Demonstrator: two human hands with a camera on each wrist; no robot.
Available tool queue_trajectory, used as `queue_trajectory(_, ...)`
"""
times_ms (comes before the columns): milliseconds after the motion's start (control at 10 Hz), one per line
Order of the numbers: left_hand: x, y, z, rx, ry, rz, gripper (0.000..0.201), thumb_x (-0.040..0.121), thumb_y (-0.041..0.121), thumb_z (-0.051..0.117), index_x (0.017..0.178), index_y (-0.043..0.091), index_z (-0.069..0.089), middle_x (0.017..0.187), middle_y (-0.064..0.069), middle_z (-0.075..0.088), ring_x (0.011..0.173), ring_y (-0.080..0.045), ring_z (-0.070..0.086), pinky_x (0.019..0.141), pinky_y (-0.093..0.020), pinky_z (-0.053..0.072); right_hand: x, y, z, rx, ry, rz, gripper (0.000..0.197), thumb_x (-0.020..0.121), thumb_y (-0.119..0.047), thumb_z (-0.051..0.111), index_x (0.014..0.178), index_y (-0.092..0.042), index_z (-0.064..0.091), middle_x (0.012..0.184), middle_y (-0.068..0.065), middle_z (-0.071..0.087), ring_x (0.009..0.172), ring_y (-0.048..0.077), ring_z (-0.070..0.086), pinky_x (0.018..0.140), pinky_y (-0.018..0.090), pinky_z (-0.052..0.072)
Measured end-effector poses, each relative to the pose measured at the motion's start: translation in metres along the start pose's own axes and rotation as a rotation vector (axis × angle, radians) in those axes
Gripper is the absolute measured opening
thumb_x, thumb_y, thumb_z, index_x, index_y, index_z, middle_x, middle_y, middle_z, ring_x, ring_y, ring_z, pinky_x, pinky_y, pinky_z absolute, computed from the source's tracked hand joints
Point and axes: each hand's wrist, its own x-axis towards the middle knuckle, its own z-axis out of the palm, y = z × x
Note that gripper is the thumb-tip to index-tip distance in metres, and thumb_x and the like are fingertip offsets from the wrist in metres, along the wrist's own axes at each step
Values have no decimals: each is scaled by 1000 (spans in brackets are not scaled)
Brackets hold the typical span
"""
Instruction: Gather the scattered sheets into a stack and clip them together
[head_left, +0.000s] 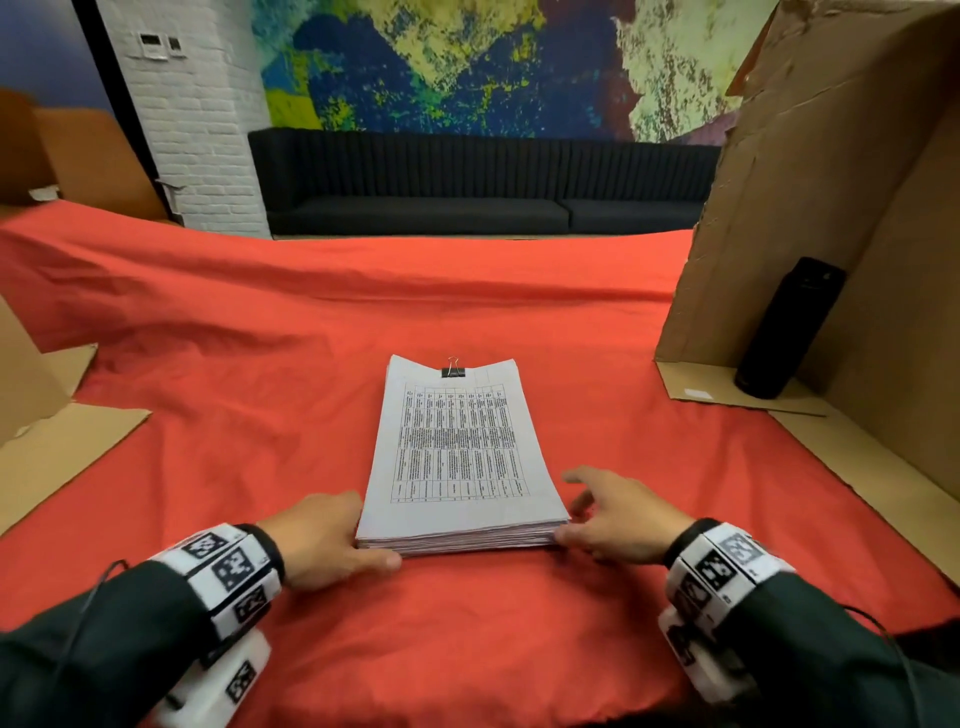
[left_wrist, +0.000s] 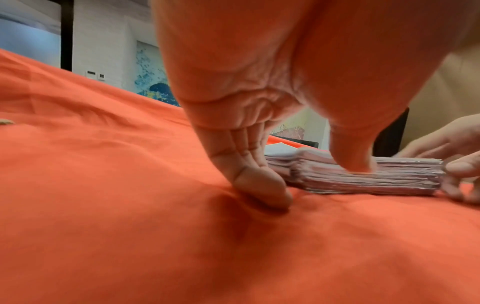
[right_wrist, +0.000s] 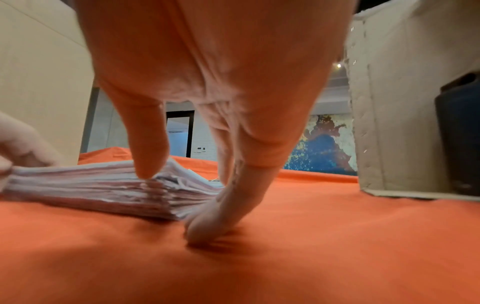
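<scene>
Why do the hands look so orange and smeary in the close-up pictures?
Left wrist view: the left hand fills the lens, tinted by the red cloth, and the right hand's fingers are motion-blurred. Right wrist view: the right hand is soft and near, the thick stack of white printed sheets sharper. Head view: wide-angle bending.

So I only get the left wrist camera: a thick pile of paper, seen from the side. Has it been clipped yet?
Observer: Yes. In the head view a small black binder clip grips the far edge of the thick white paper stack.
Visitor: What's on the top sheet?
Observer: A printed table; the text is too small to read.
Visitor: Is the right side neat?
Observer: Not quite. The right wrist view shows slightly ragged sheet edges at the near right corner, where the right hand touches.
</scene>
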Motion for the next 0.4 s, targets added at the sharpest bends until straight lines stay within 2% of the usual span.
queue_trajectory(100, 12, 14, 4, 49, 37, -37, 63, 83, 65, 63, 124, 17, 59, 125, 0, 68, 117, -21, 63, 94, -27, 48, 17, -13, 5, -119, -14, -39, 78, 81, -32, 77, 150, -26, 42, 142, 3, 56, 123, 21, 57, 96, 21, 42)
queue_trajectory(200, 16, 13, 5, -44, 24, -48, 34, 88, 47, 71, 100, 17, 60, 87, 3, 78, 87, -11, 73, 81, -27, 56, 24, -12, 5, -160, -42, -26, 76, 82, -29, 76, 151, -25, 44, 148, 3, 50, 133, 23, 50, 100, 21, 39)
queue_trajectory(300, 15, 14, 4, -130, 41, -47, 32, 86, 45, 74, 95, 20, 57, 77, 4, 77, 76, -9, 74, 72, -28, 57, 22, -13, 2, -152, -17, -41, 73, 83, -31, 76, 150, -24, 45, 146, 2, 53, 133, 22, 50, 101, 20, 38)
queue_trajectory(400, 0, 10, 4, -103, 83, -35, 50, 80, 61, 73, 114, 27, 57, 83, 16, 68, 97, -7, 69, 73, -20, 45, 12, -5, 3, -71, 22, -51, 73, 81, -31, 75, 147, -26, 44, 133, 1, 63, 121, 19, 59, 96, 21, 42)
